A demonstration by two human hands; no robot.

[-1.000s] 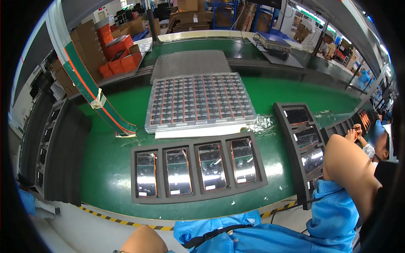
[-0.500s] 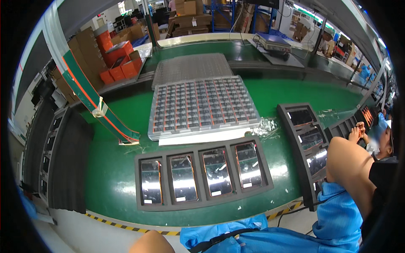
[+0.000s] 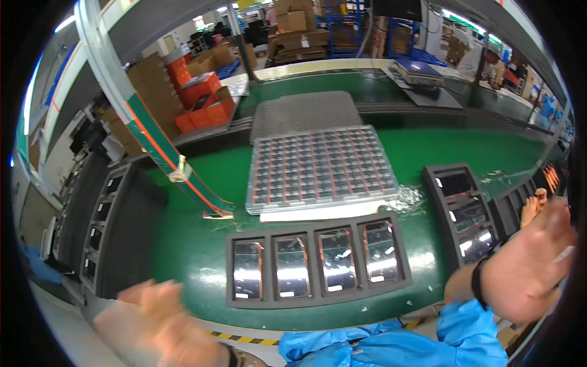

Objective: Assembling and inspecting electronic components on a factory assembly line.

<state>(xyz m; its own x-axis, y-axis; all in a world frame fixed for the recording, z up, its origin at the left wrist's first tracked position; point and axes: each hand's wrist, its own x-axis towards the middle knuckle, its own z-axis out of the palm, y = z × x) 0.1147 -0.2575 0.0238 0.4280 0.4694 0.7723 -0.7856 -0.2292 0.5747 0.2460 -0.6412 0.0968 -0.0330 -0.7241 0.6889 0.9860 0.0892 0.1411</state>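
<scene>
My left hand [image 3: 165,324] is at the lower left, blurred by motion, its fingers apart and nothing visible in them. It hovers near the table's front edge, left of a dark foam tray [image 3: 313,300] whose several slots each hold a flat black glass screen panel [image 3: 335,260]. My right hand [image 3: 520,269], with a black band at the wrist, is raised at the right edge, fingers stretched out. It partly covers the near end of a second foam tray [image 3: 435,202] with similar panels. Neither hand touches the trays visibly.
Behind the front tray lies a clear plastic tray [image 3: 321,165] of small parts in rows. Stacked black foam trays [image 3: 131,226] stand left. A taped green post [image 3: 153,144] rises nearby. Orange boxes [image 3: 208,110] and a scale [image 3: 417,73] are farther back. Another person's hand [image 3: 533,208] shows right.
Both my hands have come into view, the left at lower left and the right at the right edge. The view has turned, so the table's contents appear farther right. The panels stay in their trays.
</scene>
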